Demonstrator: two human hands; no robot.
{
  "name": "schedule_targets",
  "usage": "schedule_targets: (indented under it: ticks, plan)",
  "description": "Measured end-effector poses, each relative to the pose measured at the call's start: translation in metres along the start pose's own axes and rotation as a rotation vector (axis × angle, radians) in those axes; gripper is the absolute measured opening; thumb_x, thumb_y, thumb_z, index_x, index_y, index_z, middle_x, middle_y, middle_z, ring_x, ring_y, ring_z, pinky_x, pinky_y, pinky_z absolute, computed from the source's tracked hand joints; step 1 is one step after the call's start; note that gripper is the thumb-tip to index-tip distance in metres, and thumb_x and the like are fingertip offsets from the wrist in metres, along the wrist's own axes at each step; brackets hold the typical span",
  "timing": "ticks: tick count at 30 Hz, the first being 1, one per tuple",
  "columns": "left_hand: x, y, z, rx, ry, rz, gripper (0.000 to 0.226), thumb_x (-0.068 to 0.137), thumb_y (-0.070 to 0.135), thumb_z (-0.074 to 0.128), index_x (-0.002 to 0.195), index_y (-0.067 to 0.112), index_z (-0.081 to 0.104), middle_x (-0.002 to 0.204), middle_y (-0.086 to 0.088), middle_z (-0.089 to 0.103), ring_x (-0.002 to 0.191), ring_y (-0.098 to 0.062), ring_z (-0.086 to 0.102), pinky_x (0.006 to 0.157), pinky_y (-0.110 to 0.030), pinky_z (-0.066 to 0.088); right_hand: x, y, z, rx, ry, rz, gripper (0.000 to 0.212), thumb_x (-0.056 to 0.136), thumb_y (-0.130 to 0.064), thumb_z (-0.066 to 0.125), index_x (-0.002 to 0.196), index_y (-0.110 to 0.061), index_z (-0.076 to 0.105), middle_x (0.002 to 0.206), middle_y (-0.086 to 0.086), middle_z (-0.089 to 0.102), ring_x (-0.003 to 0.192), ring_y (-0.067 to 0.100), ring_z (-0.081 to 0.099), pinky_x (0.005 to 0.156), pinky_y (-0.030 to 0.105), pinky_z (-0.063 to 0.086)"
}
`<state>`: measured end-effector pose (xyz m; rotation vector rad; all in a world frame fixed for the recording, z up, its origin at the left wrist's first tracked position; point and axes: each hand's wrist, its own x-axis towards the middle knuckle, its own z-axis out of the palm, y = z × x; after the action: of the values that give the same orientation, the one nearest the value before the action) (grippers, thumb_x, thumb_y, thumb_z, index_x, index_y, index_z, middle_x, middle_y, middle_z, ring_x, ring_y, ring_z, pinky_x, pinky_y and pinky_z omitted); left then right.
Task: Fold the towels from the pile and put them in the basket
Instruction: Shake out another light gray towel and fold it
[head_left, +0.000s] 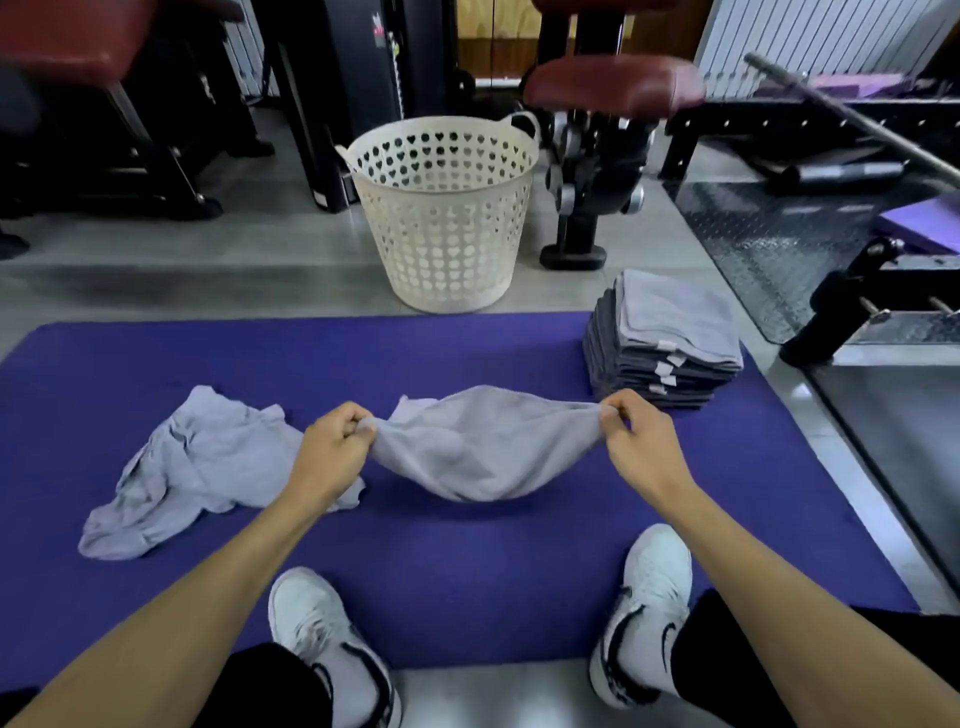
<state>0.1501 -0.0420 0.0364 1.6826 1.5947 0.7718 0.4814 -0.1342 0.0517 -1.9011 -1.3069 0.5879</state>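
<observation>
Towel axis: grey towel (483, 447) sags left-right between both hands.
Left hand (332, 447): pinched closed on left corner.
Right hand (636, 434): pinched closed on right corner.

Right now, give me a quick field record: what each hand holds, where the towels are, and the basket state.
left hand: pinching one corner of the grey towel
right hand: pinching the opposite corner
held towel: stretched between hands, sagging above the purple mat
unfolded towels: crumpled on the mat, left of the hands
folded stack: mat's far right corner
basket: on the floor beyond the mat, upright; no towels visible inside
</observation>
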Motion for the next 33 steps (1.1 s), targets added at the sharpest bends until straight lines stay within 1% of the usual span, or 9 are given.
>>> schedule_targets:
  ticks: [3, 6, 11, 15, 18, 22, 24, 28, 33]
  plan:
    - [-0.028, -0.020, 0.007, 0.027, -0.063, -0.011, 0.017, 0.093, 0.009, 0.053, 0.077, 0.014, 0.059, 0.063, 0.000, 0.061, 0.055, -0.009, 0.053, 0.054, -0.021, 0.048, -0.024, 0.014, 0.011, 0.010, -0.062, 0.050, 0.020, 0.098, -0.015, 0.045, 0.083, -0.017, 0.058, 0.076, -0.004, 0.062, 0.067, 0.011, 0.053, 0.055, 0.019, 0.039]
    - [-0.036, -0.031, 0.017, 0.052, -0.102, 0.012, 0.016, 0.092, 0.009, 0.054, 0.078, 0.013, 0.060, 0.061, -0.003, 0.060, 0.058, -0.015, 0.054, 0.060, -0.036, 0.050, -0.030, 0.026, 0.023, -0.003, -0.115, 0.084, 0.019, 0.099, -0.016, 0.044, 0.086, -0.016, 0.058, 0.082, -0.004, 0.064, 0.076, 0.009, 0.057, 0.061, 0.022, 0.041]
    - [-0.027, -0.049, 0.041, 0.113, -0.149, -0.068, 0.013, 0.095, 0.015, 0.053, 0.084, 0.013, 0.060, 0.066, -0.001, 0.057, 0.064, -0.017, 0.053, 0.063, -0.041, 0.051, -0.020, 0.048, 0.045, -0.079, -0.204, 0.175, 0.018, 0.100, -0.018, 0.042, 0.092, -0.013, 0.058, 0.088, -0.001, 0.063, 0.079, 0.012, 0.055, 0.061, 0.022, 0.042]
    - [-0.007, -0.064, 0.061, 0.127, -0.129, -0.139, 0.012, 0.097, 0.016, 0.051, 0.088, 0.014, 0.059, 0.071, 0.003, 0.058, 0.070, -0.014, 0.053, 0.063, -0.028, 0.042, -0.006, 0.063, 0.062, -0.069, -0.219, 0.204, 0.017, 0.101, -0.018, 0.045, 0.094, -0.012, 0.060, 0.085, -0.003, 0.062, 0.076, 0.007, 0.053, 0.062, 0.017, 0.040]
    - [0.011, -0.081, 0.076, 0.165, -0.155, -0.211, 0.013, 0.098, 0.018, 0.051, 0.089, 0.013, 0.058, 0.071, 0.004, 0.056, 0.071, -0.016, 0.052, 0.065, -0.029, 0.039, 0.002, 0.073, 0.077, -0.040, -0.231, 0.218, 0.016, 0.101, -0.021, 0.049, 0.095, -0.013, 0.061, 0.085, -0.002, 0.064, 0.075, 0.009, 0.055, 0.062, 0.015, 0.041]
    - [0.029, -0.103, 0.097, 0.346, -0.365, -0.304, 0.010, 0.095, 0.017, 0.053, 0.095, 0.012, 0.062, 0.087, 0.000, 0.061, 0.083, -0.018, 0.054, 0.064, -0.020, 0.038, 0.012, 0.090, 0.091, -0.017, -0.330, 0.311, 0.014, 0.099, -0.022, 0.054, 0.090, -0.021, 0.064, 0.090, -0.007, 0.067, 0.081, 0.006, 0.058, 0.064, 0.011, 0.040]
    - [0.039, -0.107, 0.107, 0.424, -0.415, -0.273, 0.014, 0.095, 0.016, 0.052, 0.100, 0.010, 0.062, 0.089, -0.001, 0.061, 0.082, -0.018, 0.053, 0.063, -0.020, 0.039, 0.021, 0.100, 0.094, -0.039, -0.412, 0.351, 0.015, 0.097, -0.020, 0.056, 0.088, -0.023, 0.068, 0.093, -0.008, 0.068, 0.086, 0.006, 0.060, 0.066, 0.009, 0.040]
    - [0.067, -0.109, 0.135, 0.483, -0.417, -0.092, 0.025, 0.092, 0.024, 0.056, 0.115, 0.016, 0.062, 0.116, -0.006, 0.064, 0.100, -0.026, 0.060, 0.090, -0.040, 0.049, 0.050, 0.125, 0.097, -0.076, -0.460, 0.422, 0.019, 0.096, -0.022, 0.056, 0.088, -0.015, 0.073, 0.094, -0.003, 0.069, 0.091, 0.011, 0.060, 0.076, 0.021, 0.043]
    - [0.102, -0.104, 0.192, 0.465, -0.560, 0.104, 0.033, 0.094, 0.019, 0.054, 0.127, 0.019, 0.061, 0.133, -0.004, 0.058, 0.122, -0.025, 0.054, 0.101, -0.043, 0.045, 0.099, 0.163, 0.110, -0.175, -0.406, 0.505, 0.035, 0.097, -0.027, 0.053, 0.083, 0.002, 0.064, 0.075, 0.009, 0.060, 0.073, 0.020, 0.054, 0.061, 0.026, 0.044]
